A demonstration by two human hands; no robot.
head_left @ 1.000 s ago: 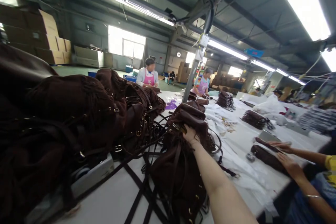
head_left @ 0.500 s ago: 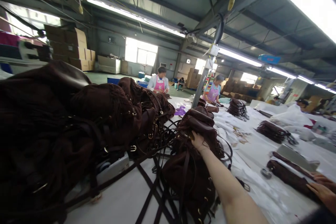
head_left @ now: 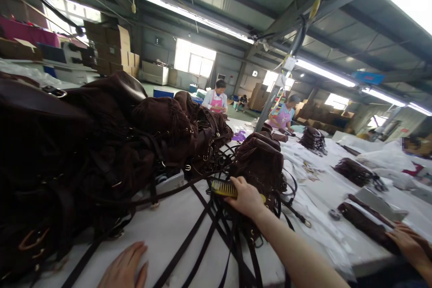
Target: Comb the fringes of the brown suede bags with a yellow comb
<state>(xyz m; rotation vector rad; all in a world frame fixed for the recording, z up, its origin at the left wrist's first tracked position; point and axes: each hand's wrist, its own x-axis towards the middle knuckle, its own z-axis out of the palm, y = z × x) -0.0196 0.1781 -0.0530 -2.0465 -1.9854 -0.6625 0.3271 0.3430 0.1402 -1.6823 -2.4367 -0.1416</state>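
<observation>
My right hand (head_left: 245, 199) is closed around a yellow brush (head_left: 222, 187) whose row of teeth or bristles faces up and left. It is held low over a dark brown backpack (head_left: 259, 155) with drawn-up fabric and long straps, at the middle of the table. Whether the brush touches the bag cannot be made out. My left hand (head_left: 125, 266) lies at the bottom edge of the view on the white table (head_left: 162, 238), fingers stretched out and holding nothing. Dark straps (head_left: 184, 252) run across the table between both hands.
A big heap of brown backpacks (head_left: 111, 144) fills the left side. At the right, a co-worker's hands (head_left: 407, 240) touch a folded brown piece (head_left: 364, 225). Stacked brown pieces (head_left: 312, 139) lie farther back. A metal post (head_left: 268, 108) rises behind the middle backpack.
My right hand has come nearer and down from the bag's upper part, bringing the brush into plain sight. My left hand has entered at the bottom. The view has shifted left.
</observation>
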